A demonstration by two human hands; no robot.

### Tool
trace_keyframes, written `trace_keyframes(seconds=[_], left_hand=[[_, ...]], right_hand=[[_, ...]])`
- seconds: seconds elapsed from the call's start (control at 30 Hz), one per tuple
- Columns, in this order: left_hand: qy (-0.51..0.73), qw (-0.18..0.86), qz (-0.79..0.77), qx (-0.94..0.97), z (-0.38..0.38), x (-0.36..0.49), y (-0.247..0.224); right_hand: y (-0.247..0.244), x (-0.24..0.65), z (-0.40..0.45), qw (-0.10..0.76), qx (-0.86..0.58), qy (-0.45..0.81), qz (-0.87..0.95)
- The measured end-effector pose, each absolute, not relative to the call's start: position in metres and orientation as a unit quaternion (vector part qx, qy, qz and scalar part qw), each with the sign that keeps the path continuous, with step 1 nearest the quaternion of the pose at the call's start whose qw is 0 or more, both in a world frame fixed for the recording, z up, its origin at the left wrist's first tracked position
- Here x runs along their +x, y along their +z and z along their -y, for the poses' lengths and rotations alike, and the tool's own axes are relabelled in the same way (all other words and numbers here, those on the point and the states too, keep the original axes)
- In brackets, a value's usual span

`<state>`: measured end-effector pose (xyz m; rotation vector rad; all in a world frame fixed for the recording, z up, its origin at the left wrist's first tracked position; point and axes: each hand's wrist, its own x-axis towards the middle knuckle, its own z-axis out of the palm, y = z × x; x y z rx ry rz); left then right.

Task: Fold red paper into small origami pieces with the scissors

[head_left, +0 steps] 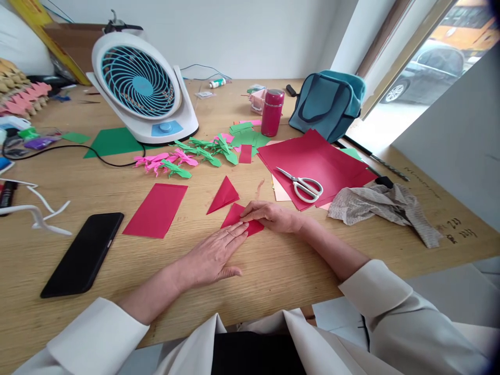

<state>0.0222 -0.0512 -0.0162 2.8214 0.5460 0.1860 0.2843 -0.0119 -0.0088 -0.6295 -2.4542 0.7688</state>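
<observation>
The left hand (216,256) lies flat, fingers straight and nearly together, tips on a small red paper (255,227) on the table (285,276); the right hand (271,215) bends its fingers onto it, any pinch indiscernible. Just beyond lies a red triangle (224,196); farther right, scissors (297,180) rest on red sheets (316,153).

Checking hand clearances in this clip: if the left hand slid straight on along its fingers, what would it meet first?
Most likely the right hand, whose bent fingers rest on the same red paper just beyond the left hand's fingertips; whether they already touch is unclear.
</observation>
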Motion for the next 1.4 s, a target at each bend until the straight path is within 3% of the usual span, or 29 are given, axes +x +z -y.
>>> trace_keyframes(seconds=[0.27, 0.63, 0.83, 1.0, 1.2, 1.4], left_hand=[[0.036, 0.144, -0.187, 0.971, 0.048, 0.024, -0.021], [0.066, 0.102, -0.315, 0.941, 0.064, 0.062, -0.017], [0.132, 0.150, -0.296, 0.934, 0.060, 0.057, -0.011], [0.215, 0.098, -0.440, 0.866, 0.053, 0.040, -0.004], [0.154, 0.021, -0.562, 0.812, 0.059, 0.036, -0.007], [0.173, 0.078, -0.578, 0.794, 0.066, 0.048, -0.010]], right_hand=[[-0.015, 0.286, 0.008, 0.252, -0.225, 0.287, 0.896], [-0.011, 0.285, 0.010, 0.246, -0.242, 0.306, 0.887], [-0.015, 0.284, 0.011, 0.260, -0.249, 0.297, 0.884], [-0.022, 0.282, 0.016, 0.302, -0.283, 0.281, 0.866], [-0.027, 0.282, 0.017, 0.383, -0.363, 0.241, 0.814], [-0.027, 0.280, 0.021, 0.363, -0.441, 0.234, 0.787]])
